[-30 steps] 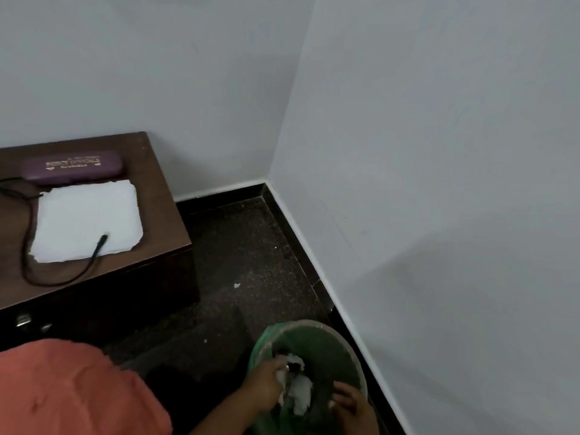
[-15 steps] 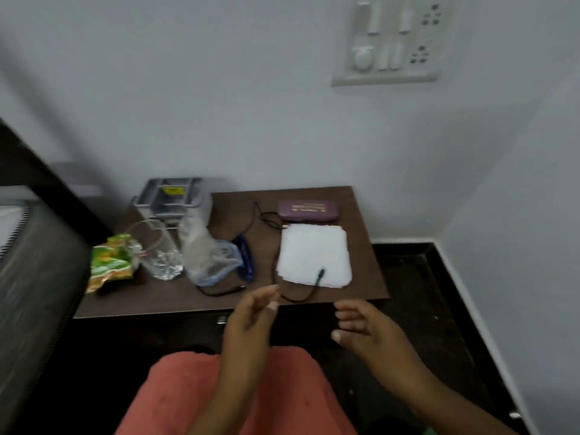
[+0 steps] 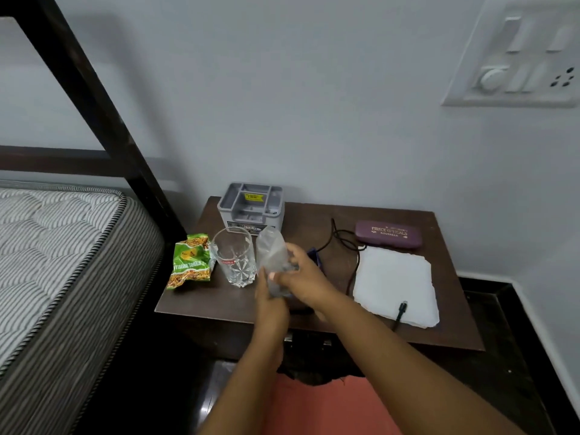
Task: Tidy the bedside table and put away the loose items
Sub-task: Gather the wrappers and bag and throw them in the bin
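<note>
Reaching in from an empty hover half a second ago, left grip (image 3: 271, 304) and right grip (image 3: 303, 277) now both clasp the crumpled plastic bag (image 3: 271, 252) over the tabletop (image 3: 219, 304).
A drinking glass (image 3: 233, 257) stands just beside the bag; a hasty tug could likely topple it toward the snack packet (image 3: 190, 260).

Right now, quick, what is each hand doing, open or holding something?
Left hand: holds the lower end of the clear plastic bag.
Right hand: grips the same bag.
</note>
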`<action>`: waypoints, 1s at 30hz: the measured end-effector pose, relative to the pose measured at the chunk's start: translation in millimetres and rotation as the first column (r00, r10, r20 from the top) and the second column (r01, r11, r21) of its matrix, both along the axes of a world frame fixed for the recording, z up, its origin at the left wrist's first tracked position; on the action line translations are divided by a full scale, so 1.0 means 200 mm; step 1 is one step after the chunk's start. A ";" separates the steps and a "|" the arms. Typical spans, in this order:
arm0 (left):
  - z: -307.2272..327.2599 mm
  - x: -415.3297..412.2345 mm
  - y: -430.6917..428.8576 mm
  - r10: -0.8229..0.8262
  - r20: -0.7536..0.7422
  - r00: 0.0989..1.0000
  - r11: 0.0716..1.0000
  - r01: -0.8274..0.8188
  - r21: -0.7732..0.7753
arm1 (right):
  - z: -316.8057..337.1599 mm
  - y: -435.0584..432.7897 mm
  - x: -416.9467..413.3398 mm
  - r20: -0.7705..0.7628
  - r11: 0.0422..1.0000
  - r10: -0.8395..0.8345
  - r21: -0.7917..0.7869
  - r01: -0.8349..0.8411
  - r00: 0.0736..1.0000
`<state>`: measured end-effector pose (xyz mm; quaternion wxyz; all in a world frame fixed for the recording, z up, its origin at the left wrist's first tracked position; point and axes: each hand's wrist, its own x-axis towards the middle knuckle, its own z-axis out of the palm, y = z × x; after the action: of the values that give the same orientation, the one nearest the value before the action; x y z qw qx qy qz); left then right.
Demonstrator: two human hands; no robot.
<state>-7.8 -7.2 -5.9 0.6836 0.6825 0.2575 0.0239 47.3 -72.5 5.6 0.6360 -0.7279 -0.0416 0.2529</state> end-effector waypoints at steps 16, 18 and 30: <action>0.39 -0.27 -0.69 -0.186 0.199 0.962 0.959 0.222 -0.178 | 0.34 -0.88 -0.44 0.106 0.971 -0.207 -0.097 0.217 0.973; 0.38 -0.32 -0.86 -0.268 0.225 0.937 0.930 0.313 -0.193 | 0.34 -1.07 -0.55 0.092 0.955 -0.270 -0.101 0.279 0.958; -0.08 -0.94 -1.65 -0.846 -0.100 0.524 0.505 0.847 0.166 | 0.03 -1.90 -1.40 -0.083 0.731 -0.645 -0.357 0.582 0.759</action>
<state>-196.0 -336.8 -22.6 0.5377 0.7841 -0.1100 -0.2898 -233.3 -453.5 12.1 0.5623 -0.7608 0.3070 0.1030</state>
